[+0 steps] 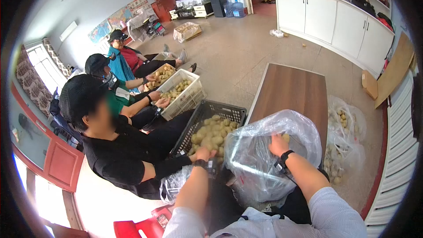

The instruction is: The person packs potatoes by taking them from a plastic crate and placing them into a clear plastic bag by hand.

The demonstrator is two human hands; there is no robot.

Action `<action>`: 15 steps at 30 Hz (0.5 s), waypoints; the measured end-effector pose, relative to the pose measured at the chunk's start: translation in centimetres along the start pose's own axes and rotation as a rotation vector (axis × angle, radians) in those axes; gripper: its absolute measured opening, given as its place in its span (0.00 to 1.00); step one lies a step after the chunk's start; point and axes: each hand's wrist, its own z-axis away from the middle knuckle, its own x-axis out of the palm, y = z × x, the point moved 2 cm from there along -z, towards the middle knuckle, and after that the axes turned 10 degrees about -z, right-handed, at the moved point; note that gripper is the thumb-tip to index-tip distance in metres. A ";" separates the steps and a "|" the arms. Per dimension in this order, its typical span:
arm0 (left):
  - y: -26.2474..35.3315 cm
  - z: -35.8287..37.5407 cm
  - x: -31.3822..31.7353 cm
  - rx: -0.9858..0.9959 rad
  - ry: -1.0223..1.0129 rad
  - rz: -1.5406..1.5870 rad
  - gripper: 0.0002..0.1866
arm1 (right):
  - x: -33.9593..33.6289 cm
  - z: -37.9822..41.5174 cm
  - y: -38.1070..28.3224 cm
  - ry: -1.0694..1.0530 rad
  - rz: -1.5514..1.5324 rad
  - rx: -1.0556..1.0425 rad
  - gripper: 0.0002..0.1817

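My right hand (277, 145) is inside the mouth of a large clear plastic bag (251, 150), closed around a small yellowish potato (286, 138). The bag stands open in front of me, against the end of a brown wooden table. My left hand (204, 153) reaches to the near side of a black plastic crate (224, 105). Many potatoes (216, 130) lie in that crate, some touching my left hand. Motion smears the left fingers, so their grip cannot be made out. Both wrists carry black bands.
A person in black (114, 150) sits close on my left; two more people sit beyond, by white crates (187, 94) of potatoes. The brown table (286, 92) extends ahead. Filled clear bags (346, 150) lie on the floor at right. White cabinets (321, 13) line the back wall.
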 end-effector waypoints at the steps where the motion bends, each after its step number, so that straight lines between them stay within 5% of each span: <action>1: -2.0 -2.1 2.9 0.104 0.111 -0.364 0.17 | 0.1 -0.8 0.0 -0.034 -0.014 0.019 0.34; 3: -4.3 -3.6 5.0 0.028 0.137 -0.031 0.15 | 0.1 -1.5 -0.5 -0.001 0.016 0.001 0.31; 7: -4.4 -1.5 2.0 -0.321 -0.418 1.166 0.16 | 1.0 -3.0 0.5 -0.137 0.022 0.066 0.29; 9: -3.1 -0.4 1.0 -0.330 -0.332 1.043 0.15 | 0.9 -3.2 0.5 -0.122 0.022 0.050 0.31; 15: -0.5 0.8 -0.6 -0.112 -0.053 0.018 0.12 | 2.0 -3.6 2.9 -0.018 0.263 0.039 0.31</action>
